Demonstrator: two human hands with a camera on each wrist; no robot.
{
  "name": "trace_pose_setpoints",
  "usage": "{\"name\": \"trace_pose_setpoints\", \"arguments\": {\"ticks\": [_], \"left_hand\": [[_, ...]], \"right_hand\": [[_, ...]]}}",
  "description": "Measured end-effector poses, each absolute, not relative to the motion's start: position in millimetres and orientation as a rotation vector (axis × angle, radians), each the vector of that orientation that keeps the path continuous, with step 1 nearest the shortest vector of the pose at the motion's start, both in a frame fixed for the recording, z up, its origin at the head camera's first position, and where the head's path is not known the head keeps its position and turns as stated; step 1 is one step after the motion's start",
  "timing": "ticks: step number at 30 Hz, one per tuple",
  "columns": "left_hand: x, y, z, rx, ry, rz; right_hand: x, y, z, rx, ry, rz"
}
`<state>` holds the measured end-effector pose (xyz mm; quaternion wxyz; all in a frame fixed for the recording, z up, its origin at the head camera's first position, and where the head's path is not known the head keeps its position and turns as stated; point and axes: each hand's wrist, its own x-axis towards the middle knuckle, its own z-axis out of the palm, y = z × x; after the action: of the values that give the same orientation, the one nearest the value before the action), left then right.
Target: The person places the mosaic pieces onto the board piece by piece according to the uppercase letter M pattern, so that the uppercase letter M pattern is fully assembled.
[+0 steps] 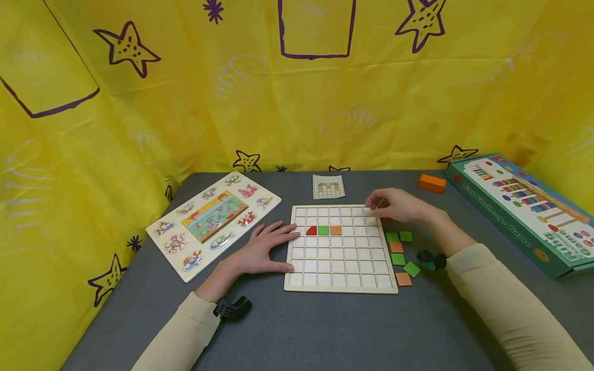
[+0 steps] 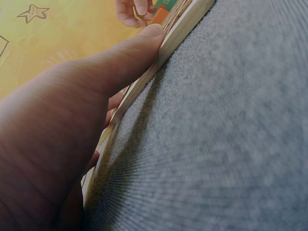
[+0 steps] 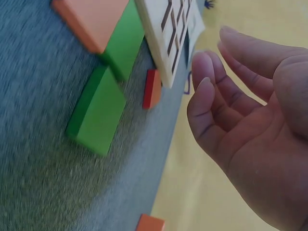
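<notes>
A wooden grid board (image 1: 343,266) lies on the grey table. In one of its upper rows sit a red rounded tile (image 1: 312,231), a green tile (image 1: 323,230) and an orange tile (image 1: 335,230), side by side. My left hand (image 1: 266,250) rests on the board's left edge, fingers spread; its thumb (image 2: 137,50) touches the rim. Above the board's upper right corner hovers my right hand (image 1: 394,204). Its fingers are loosely bent, and the right wrist view shows nothing between them and the thumb. Near that corner lies a red piece (image 3: 151,89), partly hidden in the head view.
Several loose green tiles (image 1: 412,269) and orange tiles (image 1: 403,279) lie right of the board. Behind it is a printed pattern card (image 1: 328,186). A sea-animal puzzle board (image 1: 213,221) lies left. An orange block (image 1: 432,183) and a green game box (image 1: 520,216) stand at right.
</notes>
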<state>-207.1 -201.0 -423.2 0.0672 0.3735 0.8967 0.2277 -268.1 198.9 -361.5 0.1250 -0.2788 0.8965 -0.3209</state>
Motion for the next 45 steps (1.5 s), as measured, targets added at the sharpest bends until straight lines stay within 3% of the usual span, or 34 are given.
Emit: {"name": "trace_pose_setpoints", "arguments": {"ticks": [36, 45], "left_hand": [[-207, -201, -423, 1.138, 2.698, 0.703], [-207, -201, -424, 1.146, 2.701, 0.710]], "right_hand": [[-243, 243, -376, -0.768, 2.542, -0.841], [-239, 242, -381, -0.870, 2.545, -0.765]]}}
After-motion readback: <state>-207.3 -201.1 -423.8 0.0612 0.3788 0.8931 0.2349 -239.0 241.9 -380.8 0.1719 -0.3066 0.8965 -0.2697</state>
